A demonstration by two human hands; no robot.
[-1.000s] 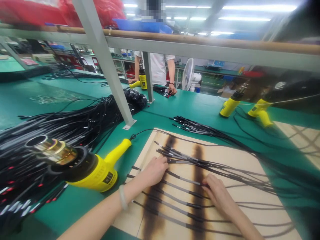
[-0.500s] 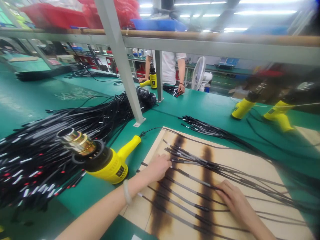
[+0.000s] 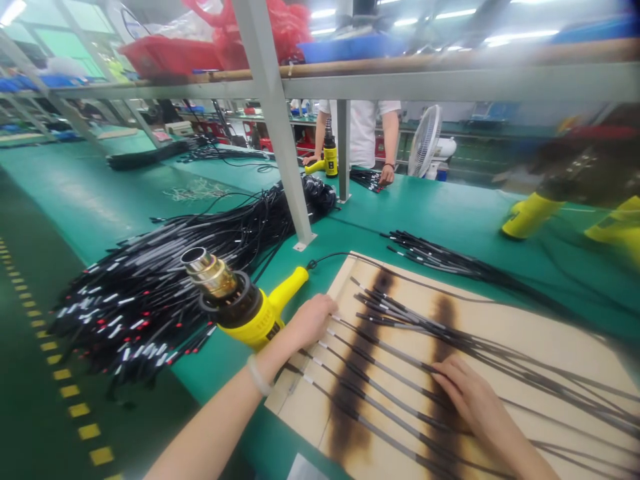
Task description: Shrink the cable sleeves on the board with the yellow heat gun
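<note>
Left hand (image 3: 316, 319) pinches one black cable (image 3: 395, 348) near its end; right hand (image 3: 463, 387) grips that cable farther along. The cable lies over the scorched board (image 3: 410, 407) between both grips. Yellow heat gun (image 3: 253, 320) stands just beyond the left wrist.

Workshop with heat guns (image 3: 250, 317)

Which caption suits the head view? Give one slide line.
Left hand and right hand at black cables over a scorched board, yellow heat gun alongside.
</note>
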